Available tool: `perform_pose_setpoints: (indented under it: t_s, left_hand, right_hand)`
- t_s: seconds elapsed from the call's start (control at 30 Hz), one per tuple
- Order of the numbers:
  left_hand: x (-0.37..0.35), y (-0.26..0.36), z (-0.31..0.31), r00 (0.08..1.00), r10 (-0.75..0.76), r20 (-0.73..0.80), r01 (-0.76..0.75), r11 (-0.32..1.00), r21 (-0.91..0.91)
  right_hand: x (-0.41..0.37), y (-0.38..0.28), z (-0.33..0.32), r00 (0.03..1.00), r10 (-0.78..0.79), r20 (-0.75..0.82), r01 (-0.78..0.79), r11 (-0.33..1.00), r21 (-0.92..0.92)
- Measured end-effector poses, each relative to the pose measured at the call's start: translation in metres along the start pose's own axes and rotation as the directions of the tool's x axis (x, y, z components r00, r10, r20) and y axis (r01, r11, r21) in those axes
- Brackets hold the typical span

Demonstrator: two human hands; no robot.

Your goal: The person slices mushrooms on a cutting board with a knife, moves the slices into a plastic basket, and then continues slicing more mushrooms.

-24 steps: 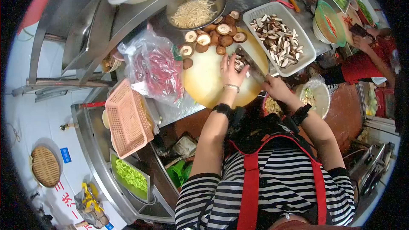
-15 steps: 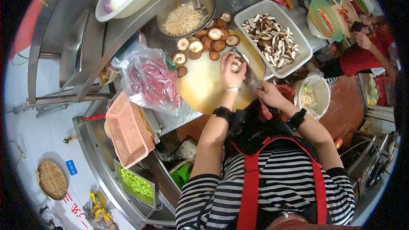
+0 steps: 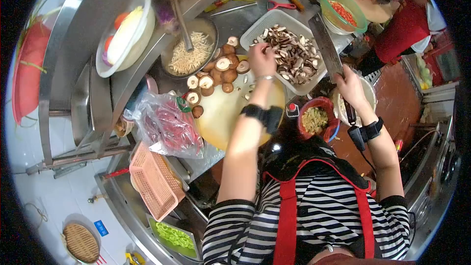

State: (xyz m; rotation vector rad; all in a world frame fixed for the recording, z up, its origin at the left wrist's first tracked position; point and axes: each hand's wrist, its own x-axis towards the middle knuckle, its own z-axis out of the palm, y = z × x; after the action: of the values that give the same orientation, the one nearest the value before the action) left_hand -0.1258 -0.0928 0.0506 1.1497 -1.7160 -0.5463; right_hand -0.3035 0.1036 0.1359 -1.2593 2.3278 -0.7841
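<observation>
My right hand (image 3: 350,88) grips the handle of a cleaver (image 3: 326,44), its broad blade pointing up and away beside a white basket (image 3: 255,31) of sliced mushrooms (image 3: 297,59). At that basket's left edge is my left hand (image 3: 263,60), with bent fingers over the slices; blur and the angle hide whether they hold anything. Below it lies a round yellowish cutting board (image 3: 221,105) with a few loose slices on it. Whole brown-capped mushrooms (image 3: 223,71) are heaped along the board's far left edge.
A bowl of pale shreds (image 3: 191,59) stands behind the mushrooms. Left of the board lies a plastic bag of reddish contents (image 3: 169,122). A red container (image 3: 315,120) and a white bucket (image 3: 370,93) stand right. A co-worker in red (image 3: 402,32) is at the far right.
My left hand has left the mushroom on the board and moved to the basket. My right hand has carried the cleaver right, off the board. The view has shifted.
</observation>
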Motion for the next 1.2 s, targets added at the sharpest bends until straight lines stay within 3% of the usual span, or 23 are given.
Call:
perform_pose_setpoints:
  t_s: [0.03, 0.07, 0.1, 0.13, 0.17, 0.23, 0.27, 0.33, 0.37, 0.43, 0.57, 0.63, 0.77, 0.9, 1.03, 1.1, 1.2]
  left_hand:
    - [-0.009, -0.022, -0.013, 0.987, -0.123, 0.105, 0.125, 0.992, -0.014]
    - [-0.014, -0.023, -0.039, 0.972, -0.092, 0.214, 0.081, 0.995, 0.062]
    - [-0.017, -0.016, -0.060, 0.871, -0.251, 0.423, 0.133, 0.948, 0.290]
    - [-0.026, -0.034, -0.072, 0.773, -0.175, 0.609, -0.020, 0.954, 0.300]
    - [-0.038, -0.047, -0.078, 0.771, -0.179, 0.611, -0.021, 0.952, 0.306]
    - [-0.053, -0.047, -0.093, 0.641, 0.212, 0.737, -0.519, 0.828, 0.213]
    - [-0.056, -0.046, -0.100, 0.641, 0.211, 0.738, -0.518, 0.828, 0.214]
    - [-0.057, -0.041, -0.113, 0.508, 0.115, 0.854, -0.523, 0.829, 0.199]
    - [-0.056, -0.041, -0.117, 0.508, 0.114, 0.854, -0.523, 0.828, 0.201]
    - [-0.056, -0.042, -0.125, 0.449, 0.109, 0.887, -0.564, 0.804, 0.187]
    - [-0.050, -0.039, -0.107, 0.525, 0.109, 0.844, -0.519, 0.827, 0.216]
    - [-0.042, -0.037, -0.091, 0.491, -0.041, 0.870, -0.505, 0.801, 0.323]
    - [-0.045, -0.048, -0.077, 0.554, -0.123, 0.824, -0.486, 0.756, 0.440]
    - [-0.055, -0.051, -0.081, 0.584, -0.144, 0.799, -0.465, 0.748, 0.474]
    - [-0.058, -0.068, -0.088, 0.644, -0.025, 0.765, -0.459, 0.787, 0.412]
    - [-0.051, -0.065, -0.090, 0.777, -0.069, 0.626, -0.179, 0.928, 0.325]
    - [-0.019, -0.029, -0.076, 0.875, 0.042, 0.482, -0.180, 0.953, 0.243]
  right_hand:
    - [-0.001, 0.002, -0.002, 1.000, 0.012, -0.003, -0.012, 1.000, 0.010]
    - [-0.003, 0.003, -0.005, 0.998, 0.047, 0.044, -0.049, 0.997, 0.065]
    - [-0.003, 0.003, -0.005, 0.993, 0.075, 0.094, -0.086, 0.989, 0.119]
    - [-0.003, 0.011, -0.002, 0.996, 0.031, 0.080, -0.040, 0.993, 0.114]
    - [-0.003, 0.015, 0.001, 0.996, 0.033, 0.084, -0.043, 0.992, 0.120]
    - [-0.004, 0.018, 0.004, 0.996, 0.009, 0.086, -0.019, 0.993, 0.116]
    - [-0.006, 0.019, 0.006, 0.996, 0.009, 0.087, -0.019, 0.993, 0.117]
    - [-0.011, 0.018, 0.010, 0.995, -0.101, 0.027, 0.102, 0.994, -0.030]
    - [-0.013, 0.017, 0.008, 0.994, -0.102, 0.027, 0.103, 0.994, -0.028]
    - [-0.017, 0.010, 0.003, 0.976, -0.114, 0.184, 0.168, 0.935, -0.313]
    - [-0.021, 0.007, -0.001, 0.940, -0.269, 0.210, 0.334, 0.851, -0.406]
    - [-0.021, 0.009, -0.003, 0.927, -0.297, 0.230, 0.369, 0.832, -0.414]
    - [-0.024, 0.016, -0.011, 0.899, -0.353, 0.259, 0.434, 0.789, -0.434]
    - [-0.031, 0.013, -0.024, 0.926, -0.323, 0.195, 0.376, 0.833, -0.406]
    - [-0.036, 0.022, -0.034, 0.941, -0.300, 0.156, 0.338, 0.856, -0.391]
    - [-0.037, 0.025, -0.039, 0.945, -0.301, 0.132, 0.328, 0.867, -0.376]
    - [-0.037, 0.038, -0.042, 0.964, -0.233, 0.132, 0.265, 0.900, -0.346]
